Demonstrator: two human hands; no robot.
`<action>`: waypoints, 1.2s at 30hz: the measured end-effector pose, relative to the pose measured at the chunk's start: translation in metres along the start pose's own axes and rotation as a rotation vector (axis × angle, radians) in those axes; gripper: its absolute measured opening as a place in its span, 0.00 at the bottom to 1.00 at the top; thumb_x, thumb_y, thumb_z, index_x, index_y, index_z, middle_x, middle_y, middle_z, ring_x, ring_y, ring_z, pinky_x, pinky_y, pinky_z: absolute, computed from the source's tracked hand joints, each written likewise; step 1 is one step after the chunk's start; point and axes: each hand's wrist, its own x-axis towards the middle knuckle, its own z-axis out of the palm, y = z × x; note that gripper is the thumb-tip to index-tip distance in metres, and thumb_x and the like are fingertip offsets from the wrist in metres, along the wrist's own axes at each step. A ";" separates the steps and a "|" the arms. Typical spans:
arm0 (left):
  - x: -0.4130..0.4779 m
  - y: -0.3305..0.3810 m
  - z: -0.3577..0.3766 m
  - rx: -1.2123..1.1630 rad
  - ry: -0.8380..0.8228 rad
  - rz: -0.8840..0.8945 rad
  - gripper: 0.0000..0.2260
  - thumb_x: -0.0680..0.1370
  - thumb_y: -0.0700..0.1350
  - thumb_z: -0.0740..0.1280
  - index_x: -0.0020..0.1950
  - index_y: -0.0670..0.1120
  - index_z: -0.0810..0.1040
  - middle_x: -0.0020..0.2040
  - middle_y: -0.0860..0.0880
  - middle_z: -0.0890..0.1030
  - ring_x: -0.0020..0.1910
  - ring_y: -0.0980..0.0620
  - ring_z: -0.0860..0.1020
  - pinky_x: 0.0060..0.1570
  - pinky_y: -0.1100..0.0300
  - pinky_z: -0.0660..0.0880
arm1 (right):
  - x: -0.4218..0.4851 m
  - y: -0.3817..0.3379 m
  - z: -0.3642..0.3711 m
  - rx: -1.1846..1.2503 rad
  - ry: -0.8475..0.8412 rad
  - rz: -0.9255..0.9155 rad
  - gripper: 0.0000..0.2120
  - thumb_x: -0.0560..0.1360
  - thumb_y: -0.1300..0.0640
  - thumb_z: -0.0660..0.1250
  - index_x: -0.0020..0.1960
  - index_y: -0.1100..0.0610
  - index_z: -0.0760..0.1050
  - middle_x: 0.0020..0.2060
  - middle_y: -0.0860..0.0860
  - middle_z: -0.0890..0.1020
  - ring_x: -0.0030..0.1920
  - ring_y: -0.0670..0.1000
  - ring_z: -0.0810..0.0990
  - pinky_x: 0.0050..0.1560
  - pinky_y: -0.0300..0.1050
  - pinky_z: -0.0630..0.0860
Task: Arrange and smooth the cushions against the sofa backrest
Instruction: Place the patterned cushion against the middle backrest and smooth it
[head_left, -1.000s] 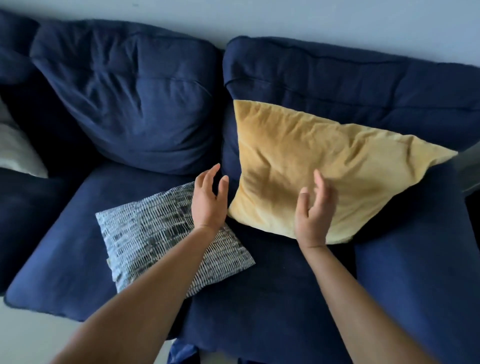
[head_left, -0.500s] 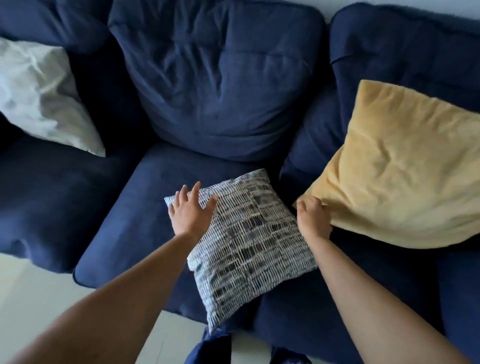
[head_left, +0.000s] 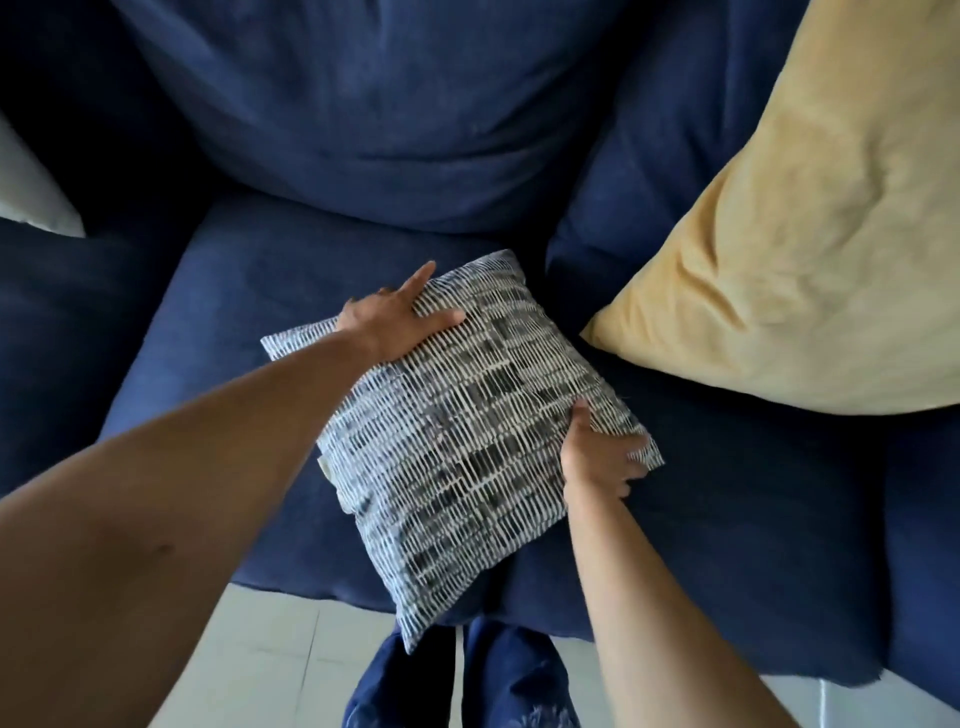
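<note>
A small black-and-white patterned cushion (head_left: 457, 431) lies on the navy sofa seat (head_left: 234, 291), its near corner hanging past the seat's front edge. My left hand (head_left: 395, 319) grips its far left edge, thumb on top. My right hand (head_left: 597, 457) clasps its right corner, fingers curled around the edge. A large mustard-yellow cushion (head_left: 789, 249) leans against the right backrest. The navy back cushion (head_left: 374, 104) fills the middle behind the patterned cushion.
A white cushion (head_left: 31, 197) shows at the far left edge. The pale tiled floor (head_left: 270, 654) lies below the seat's front edge, with my dark-blue trouser legs (head_left: 467, 680) between.
Both hands left the yellow cushion and moved onto the patterned cushion, taking hold of its edges. The view has shifted left and closer; the patterned cushion sits nearer the seat's front edge.
</note>
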 end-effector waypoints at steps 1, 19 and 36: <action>0.003 -0.001 0.000 -0.055 -0.022 -0.012 0.42 0.67 0.82 0.50 0.77 0.72 0.41 0.76 0.45 0.69 0.72 0.41 0.71 0.70 0.43 0.68 | -0.001 0.004 0.004 0.039 -0.003 0.023 0.49 0.74 0.29 0.59 0.81 0.53 0.40 0.78 0.65 0.50 0.74 0.69 0.59 0.72 0.64 0.62; -0.089 -0.034 -0.011 -1.020 0.655 -0.086 0.26 0.74 0.60 0.73 0.70 0.70 0.70 0.60 0.65 0.81 0.58 0.64 0.79 0.63 0.59 0.76 | -0.075 -0.106 -0.023 0.254 0.179 -1.332 0.40 0.73 0.48 0.74 0.77 0.63 0.62 0.60 0.63 0.73 0.57 0.53 0.74 0.56 0.24 0.64; 0.034 -0.085 -0.129 -1.262 0.609 -0.083 0.50 0.67 0.74 0.68 0.81 0.60 0.47 0.77 0.51 0.68 0.74 0.49 0.69 0.73 0.47 0.66 | -0.068 -0.217 0.006 0.444 -0.117 -1.233 0.49 0.72 0.43 0.74 0.81 0.53 0.47 0.74 0.48 0.66 0.70 0.40 0.68 0.66 0.31 0.66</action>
